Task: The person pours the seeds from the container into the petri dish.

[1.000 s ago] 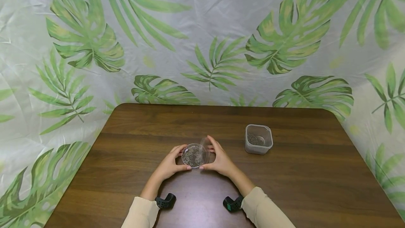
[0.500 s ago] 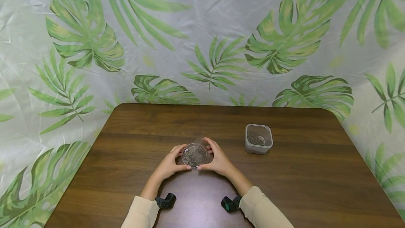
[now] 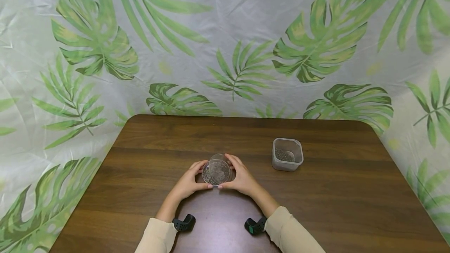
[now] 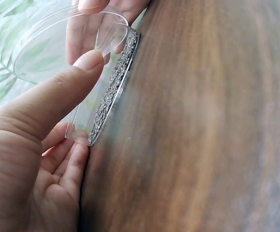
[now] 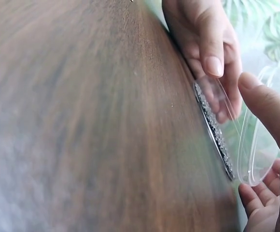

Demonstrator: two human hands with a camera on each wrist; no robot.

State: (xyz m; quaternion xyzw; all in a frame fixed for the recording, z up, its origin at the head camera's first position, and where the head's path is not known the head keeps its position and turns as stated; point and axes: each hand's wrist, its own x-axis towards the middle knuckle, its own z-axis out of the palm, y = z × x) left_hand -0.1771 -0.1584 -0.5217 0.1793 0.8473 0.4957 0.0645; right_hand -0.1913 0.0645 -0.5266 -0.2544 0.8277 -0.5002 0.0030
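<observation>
A clear round petri dish with a layer of grey granules sits on the table near the middle. My left hand grips its left side, thumb at the front and fingers round the back. From the right, my right hand holds a clear round lid between thumb and fingers. The lid is tilted over the dish in the left wrist view. In the right wrist view the lid slants close to the rim of the dish; whether they touch cannot be told.
A translucent square plastic container stands to the right of the hands, with some grey granules in it. The brown wooden table has its far edge against a leaf-patterned curtain.
My right hand has moved slightly left with the lid, which has shifted leftward and now overlaps more of the dish. My left hand and the dish have stayed in place.
</observation>
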